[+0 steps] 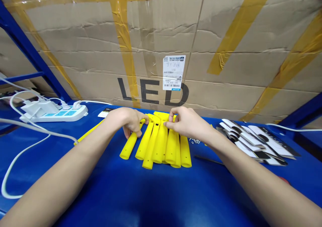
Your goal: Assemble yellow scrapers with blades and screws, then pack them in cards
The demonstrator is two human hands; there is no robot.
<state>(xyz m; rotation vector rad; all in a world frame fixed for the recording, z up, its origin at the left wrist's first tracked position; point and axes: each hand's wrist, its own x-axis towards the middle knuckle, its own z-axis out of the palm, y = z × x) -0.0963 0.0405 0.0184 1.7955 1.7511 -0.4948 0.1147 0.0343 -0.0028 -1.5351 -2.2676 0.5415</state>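
Several yellow plastic tubular handles (161,146) lie side by side on the blue table, their open round ends towards me and small holes near those ends. My left hand (134,121) is closed around the upper part of one separate yellow handle (128,147), at the left of the row. Over the far ends of the row, my right hand (183,121) has its thumb and forefinger curled together. Whatever may sit between those fingertips is too small to make out. Some small metal hardware pieces (195,141) lie just beyond the row, partly behind my right wrist.
A white power strip (67,113) with plugs and cables stands at the left. Folded black-and-white cards (251,139) are piled at the right, near a dark thin tool (208,160). A large taped cardboard box (95,59) marked LED stands behind the blue table (141,193).
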